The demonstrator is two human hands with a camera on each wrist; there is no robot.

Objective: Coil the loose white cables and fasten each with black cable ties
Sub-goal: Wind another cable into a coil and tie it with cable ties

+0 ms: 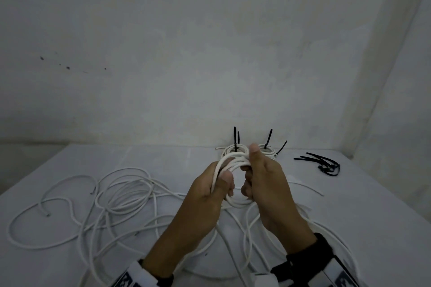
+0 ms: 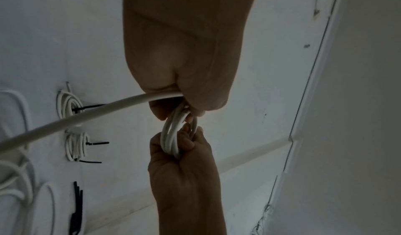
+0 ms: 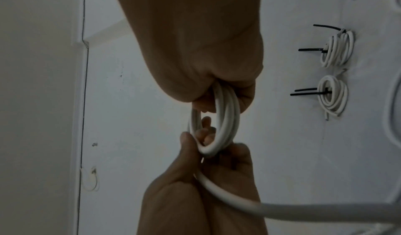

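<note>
Both hands hold a small coil of white cable (image 1: 234, 165) above the table's middle. My left hand (image 1: 219, 184) grips the coil's left side, thumb over the loops. My right hand (image 1: 253, 177) grips its right side, thumb pointing up. The same coil (image 2: 173, 135) (image 3: 225, 118) shows in both wrist views, with a cable tail (image 2: 65, 123) (image 3: 282, 209) leading away from the left hand. Two tied coils (image 1: 234, 150) (image 1: 268, 150) with black ties sticking up lie behind the hands. Loose black cable ties (image 1: 324, 163) lie at the right.
Loose white cables (image 1: 121, 196) sprawl over the white table (image 1: 163, 158) at the left and under my wrists (image 1: 331, 233). A grey wall (image 1: 210, 53) stands just behind the table, with a corner at the right.
</note>
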